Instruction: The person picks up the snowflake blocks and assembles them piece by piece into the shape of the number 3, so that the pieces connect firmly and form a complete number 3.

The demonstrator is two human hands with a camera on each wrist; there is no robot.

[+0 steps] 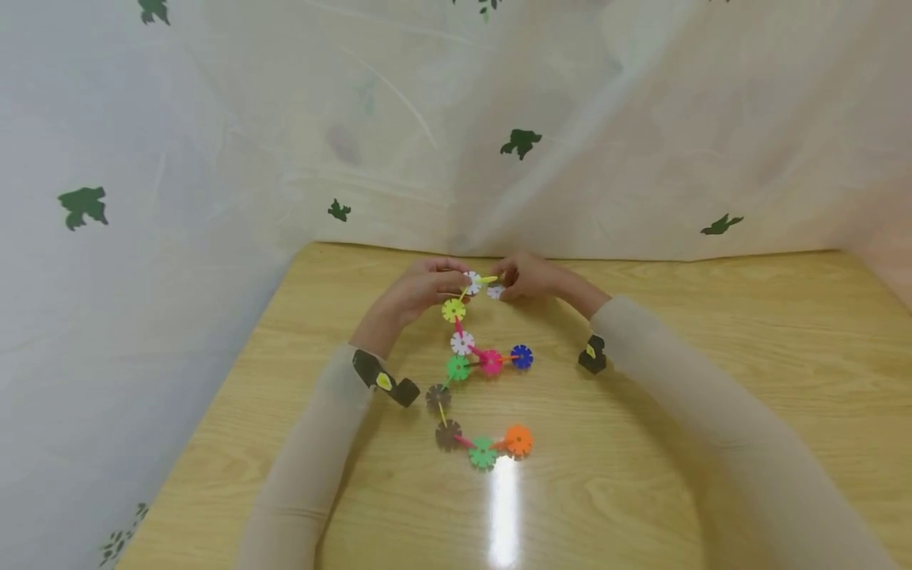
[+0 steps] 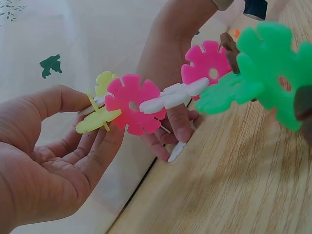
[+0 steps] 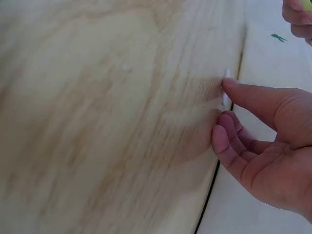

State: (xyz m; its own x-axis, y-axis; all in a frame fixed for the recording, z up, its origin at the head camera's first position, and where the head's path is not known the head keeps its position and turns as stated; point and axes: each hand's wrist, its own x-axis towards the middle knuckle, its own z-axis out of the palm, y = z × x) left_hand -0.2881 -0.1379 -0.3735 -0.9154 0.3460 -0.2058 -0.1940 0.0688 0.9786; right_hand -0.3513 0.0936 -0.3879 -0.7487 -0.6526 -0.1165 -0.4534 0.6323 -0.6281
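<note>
Colourful notched plastic discs, shaped like flowers, are joined edge to edge in a branching chain. My left hand pinches the chain's far end at a white disc, close to a yellow disc. A pink disc follows along the chain. Beside it, my right hand holds a loose white disc low by the table's far edge. In the right wrist view, the thumb lies against this white disc, which shows edge-on. The other fingers are curled.
The chain runs toward me over the wooden table, with side branches ending in a blue disc and an orange disc. Behind the far edge hangs a pale curtain with green leaf-like prints.
</note>
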